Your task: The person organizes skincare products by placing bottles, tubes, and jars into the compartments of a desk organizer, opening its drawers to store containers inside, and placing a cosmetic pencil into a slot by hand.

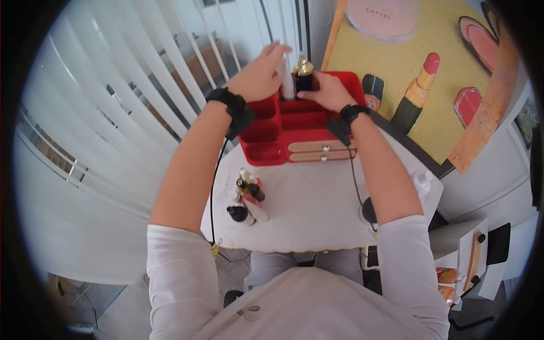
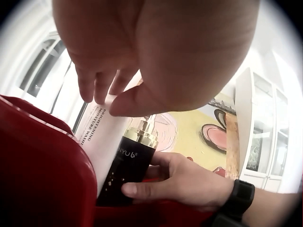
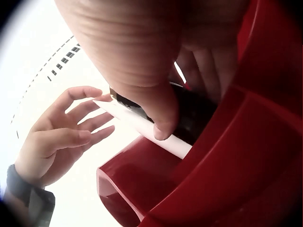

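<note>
My right hand (image 1: 330, 93) grips a black pump bottle (image 2: 127, 165) with a gold collar, thumb on one side and fingers on the other. The bottle stands upright in the back part of a red organizer (image 1: 262, 129). Right beside it on the left stands a white tube of moisture wash (image 2: 101, 137), its flat end up. My left hand (image 1: 258, 78) is at the top of the tube, with fingers loosely extended and spread in the right wrist view. The bottle's lower end is hidden behind the organizer's red wall in the right wrist view.
Several small bottles and a tube (image 1: 258, 208) stand grouped on the white table (image 1: 311, 209), front left. Two woven-front drawers (image 1: 309, 147) form the organizer's front. Vertical blinds (image 1: 141, 73) hang to the left; a painted makeup board (image 1: 391, 73) leans at the right.
</note>
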